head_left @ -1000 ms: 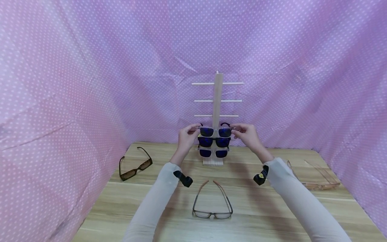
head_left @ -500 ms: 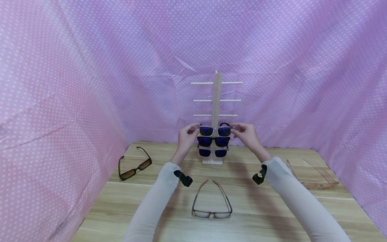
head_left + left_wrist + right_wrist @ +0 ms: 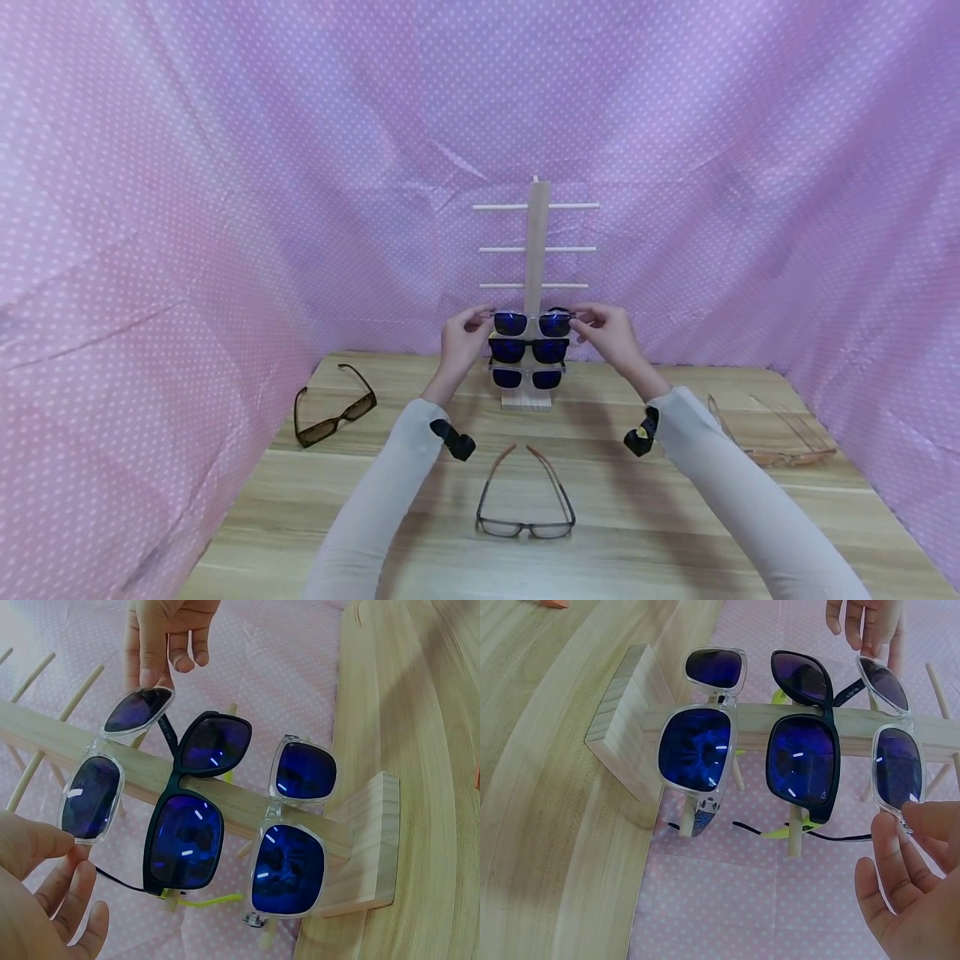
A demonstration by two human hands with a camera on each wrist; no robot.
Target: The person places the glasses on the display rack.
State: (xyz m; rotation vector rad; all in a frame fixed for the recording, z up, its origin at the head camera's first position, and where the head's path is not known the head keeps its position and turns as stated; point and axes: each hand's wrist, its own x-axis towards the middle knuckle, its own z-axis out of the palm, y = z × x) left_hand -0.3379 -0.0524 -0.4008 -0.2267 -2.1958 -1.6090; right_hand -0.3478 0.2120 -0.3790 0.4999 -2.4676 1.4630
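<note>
Clear-framed sunglasses [image 3: 510, 324] with dark blue lenses are at the fourth level down of a wooden display stand [image 3: 536, 250]. My left hand [image 3: 461, 342] pinches their left end between thumb and fingers. At the opposite end, my right hand [image 3: 613, 340] pinches the frame likewise, also seen in the right wrist view. Just below hang black-framed sunglasses [image 3: 187, 840] with yellow-green on the temples. Lowest on the stand is another clear-framed pair [image 3: 695, 750]. Whether the held pair rests on a rod is hidden.
Bare rods [image 3: 570, 249] cross the stand's upper part. Brown sunglasses [image 3: 337, 421] lie at the table's left, eyeglasses [image 3: 525, 529] at the front middle, and pale clear-framed glasses [image 3: 795, 458] at the right. A pink dotted cloth [image 3: 375, 125] encloses the back and sides.
The held sunglasses have shifted slightly up and back toward the stand, and less of their dark temples shows above the frame. Both hands keep their hold. The whole head view has drifted slightly.
</note>
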